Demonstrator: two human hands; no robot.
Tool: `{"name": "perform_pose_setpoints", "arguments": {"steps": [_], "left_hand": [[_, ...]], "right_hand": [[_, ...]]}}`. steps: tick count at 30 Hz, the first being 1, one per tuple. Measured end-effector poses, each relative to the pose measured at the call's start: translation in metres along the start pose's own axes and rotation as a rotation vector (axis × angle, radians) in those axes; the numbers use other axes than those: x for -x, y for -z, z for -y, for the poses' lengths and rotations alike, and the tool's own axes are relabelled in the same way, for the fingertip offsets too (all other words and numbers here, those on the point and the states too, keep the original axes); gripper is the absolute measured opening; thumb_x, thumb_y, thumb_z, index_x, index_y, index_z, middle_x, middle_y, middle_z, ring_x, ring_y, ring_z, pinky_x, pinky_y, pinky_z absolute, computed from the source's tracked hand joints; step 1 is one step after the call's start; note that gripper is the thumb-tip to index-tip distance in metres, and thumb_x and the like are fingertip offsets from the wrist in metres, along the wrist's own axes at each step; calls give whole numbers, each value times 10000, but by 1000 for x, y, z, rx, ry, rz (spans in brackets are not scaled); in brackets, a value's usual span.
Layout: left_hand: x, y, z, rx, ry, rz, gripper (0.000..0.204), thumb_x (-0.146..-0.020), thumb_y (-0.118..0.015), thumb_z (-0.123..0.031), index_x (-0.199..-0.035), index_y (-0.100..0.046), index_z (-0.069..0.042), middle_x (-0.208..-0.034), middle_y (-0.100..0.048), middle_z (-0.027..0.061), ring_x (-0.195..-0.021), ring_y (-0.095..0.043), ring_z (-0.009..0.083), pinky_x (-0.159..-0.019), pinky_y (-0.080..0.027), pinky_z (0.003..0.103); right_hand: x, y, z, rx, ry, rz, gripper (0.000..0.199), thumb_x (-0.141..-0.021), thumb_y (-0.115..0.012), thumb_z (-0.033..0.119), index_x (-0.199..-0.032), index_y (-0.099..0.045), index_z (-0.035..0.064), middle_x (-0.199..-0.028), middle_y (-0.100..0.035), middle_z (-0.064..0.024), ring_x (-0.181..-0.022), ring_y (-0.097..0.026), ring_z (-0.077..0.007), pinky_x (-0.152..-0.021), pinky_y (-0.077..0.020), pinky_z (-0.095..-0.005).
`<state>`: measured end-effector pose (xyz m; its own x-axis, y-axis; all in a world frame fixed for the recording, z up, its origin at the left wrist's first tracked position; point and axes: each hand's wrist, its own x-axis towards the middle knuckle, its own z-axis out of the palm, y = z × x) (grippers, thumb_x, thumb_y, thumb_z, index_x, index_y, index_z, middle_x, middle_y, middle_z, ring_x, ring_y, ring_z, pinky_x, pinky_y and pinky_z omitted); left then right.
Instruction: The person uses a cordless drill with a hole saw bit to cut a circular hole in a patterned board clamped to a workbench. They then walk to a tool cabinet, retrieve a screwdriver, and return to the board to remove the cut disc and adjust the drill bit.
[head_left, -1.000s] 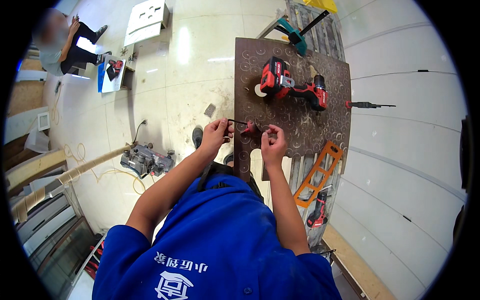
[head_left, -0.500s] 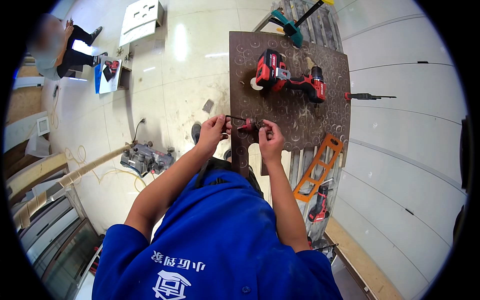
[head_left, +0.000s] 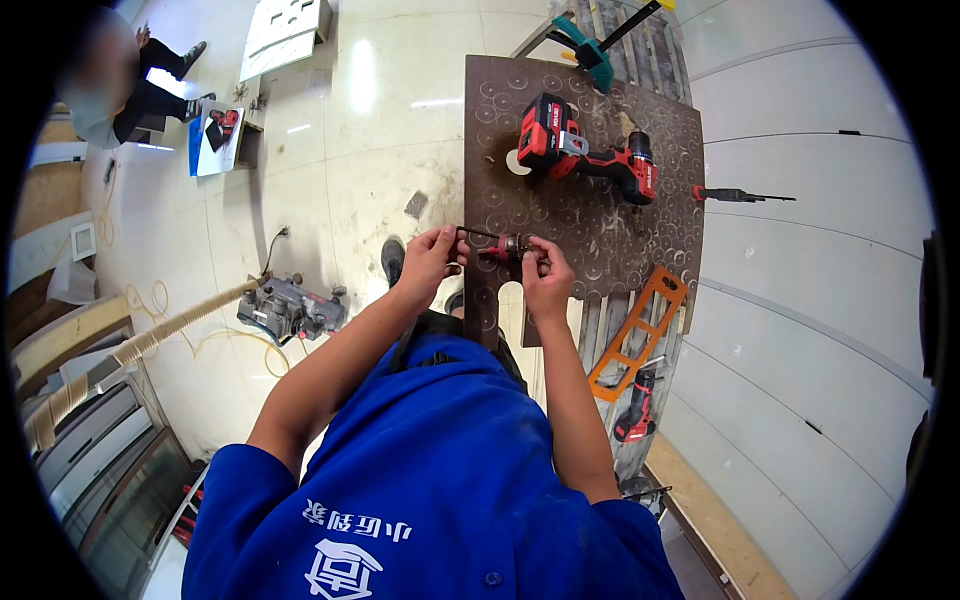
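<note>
Between my hands, over the near left part of a dark brown board (head_left: 600, 250), is a small red cutter-like tool part (head_left: 508, 246) with a metallic end. My right hand (head_left: 547, 282) pinches its metal end between thumb and fingers. My left hand (head_left: 432, 262) grips a thin black hex key (head_left: 478, 232), whose long arm reaches across to the red part. Whether the key's tip sits in a screw is too small to tell. A red and black cordless drill (head_left: 600, 172) lies on the board beyond my hands.
A green clamp (head_left: 597, 68) is at the board's far edge. An orange template (head_left: 640, 335) and another red-black power tool (head_left: 637, 410) lie on the slatted bench, right. A grey machine (head_left: 290, 308) with cables stands on the floor, left. Another person (head_left: 110, 100) sits far left.
The view has shifted slightly, and the red part appears turned a little in my fingers. Both hands keep their grips.
</note>
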<state>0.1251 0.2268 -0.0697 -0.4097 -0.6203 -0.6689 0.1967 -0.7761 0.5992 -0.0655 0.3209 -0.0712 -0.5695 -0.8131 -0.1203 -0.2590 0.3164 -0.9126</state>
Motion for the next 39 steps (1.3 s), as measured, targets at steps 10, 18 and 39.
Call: {"name": "perform_pose_setpoints", "arguments": {"steps": [10, 18, 39], "left_hand": [[3, 5, 3, -10, 6, 19, 310, -1050, -516, -351, -1049, -623, -60, -815, -643, -7, -683, -591, 80, -630, -495, 236], [6, 4, 6, -12, 15, 14, 313, -1051, -513, -359, -1061, -629, -68, -832, -654, -9, -702, -607, 86, -640, -504, 245], [22, 28, 19, -33, 43, -53, 310, -1048, -519, -358, -1048, -613, -62, -807, -640, 5, -674, -591, 96, -602, -480, 241]], "right_hand": [[-8, 3, -11, -60, -33, -31, 222, -921, -678, 60, -1132, -653, -2, -889, -592, -9, -675, -539, -20, -579, -441, -176], [-11, 8, -17, -19, -46, 2, 217, -885, -704, 61, -1089, -671, -6, -836, -615, -8, -632, -525, -26, -581, -444, -189], [18, 17, 4, -2, 21, 150, 307, -830, -746, 53, -1115, -646, 2, -990, -610, -86, -553, -511, -62, -520, -424, -217]]}}
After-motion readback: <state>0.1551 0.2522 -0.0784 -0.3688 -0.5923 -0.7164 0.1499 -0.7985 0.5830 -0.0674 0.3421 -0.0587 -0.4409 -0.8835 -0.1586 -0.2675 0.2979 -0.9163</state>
